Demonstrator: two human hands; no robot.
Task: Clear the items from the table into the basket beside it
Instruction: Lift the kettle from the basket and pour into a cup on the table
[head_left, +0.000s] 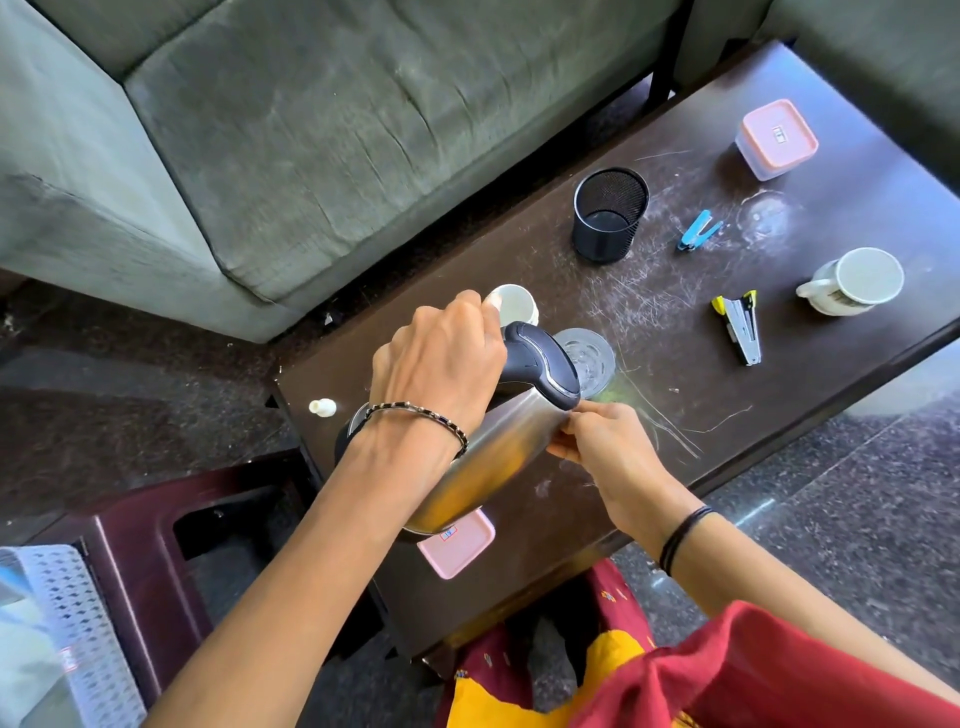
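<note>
Sofa in grey-green fabric (311, 130) fills the top of your view, and the dark brown scratched wooden table (649, 364) runs slantwise in front of it. Beside the table's near left end stands a maroon plastic stool (135, 525), with the white perforated plastic basket (67, 597) at the lower left corner, just beside the stool.

You hold the stainless steel electric kettle (498, 457) tilted above the table's near left end, apart from the basket. Your left hand (441, 364) is wrapped round its black handle (540, 358); your right hand (608, 447) pinches the steel body just below the handle's end. Under the kettle's base a square box with a pink lid (457, 545) lies on the table, partly hidden.

Farther along stand a black mesh pen cup (610, 213), a second clear box with a pink lid (776, 137) near the far end, and a white handled mug (857, 280) by the right edge. A small white cup (514, 306) sits just behind your left hand, and a round grey disc (589, 361) lies beside the handle. Between pen cup and mug lie a grey stapler with yellow and black ends (740, 327) and a small blue staple tool (698, 228). A tiny white cap (322, 407) rests near the table's left corner.
</note>
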